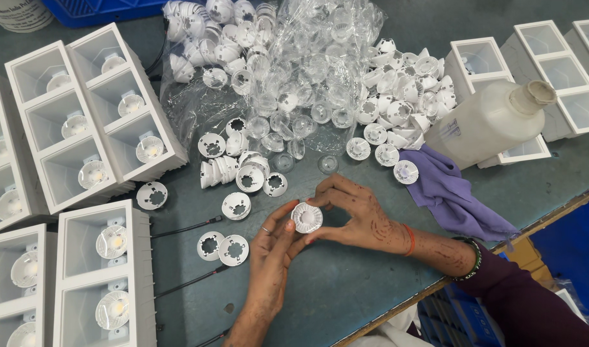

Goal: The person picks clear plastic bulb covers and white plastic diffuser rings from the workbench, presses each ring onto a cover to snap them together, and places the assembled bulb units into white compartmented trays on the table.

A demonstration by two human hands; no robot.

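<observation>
A small round white ribbed reflector cup (pixel 306 217) is held between both hands above the grey-green table (pixel 346 283). My left hand (pixel 273 252) pinches its left edge with thumb and forefinger; a ring sits on one finger. My right hand (pixel 352 215) grips its right side with curled fingers; a red thread and a dark bangle circle that wrist. Two flat white round holders (pixel 222 247) lie just left of my left hand. Another white cup (pixel 236 206) rests a little above them.
White rectangular housings with reflectors (pixel 95 115) line the left side, more housings (pixel 551 71) at the right. A clear plastic bag of lenses (pixel 301 77) and piles of white cups (pixel 403 96) fill the middle. A white bottle (pixel 493 122) and purple cloth (pixel 448 193) lie right. Black cables (pixel 185 226) cross the table.
</observation>
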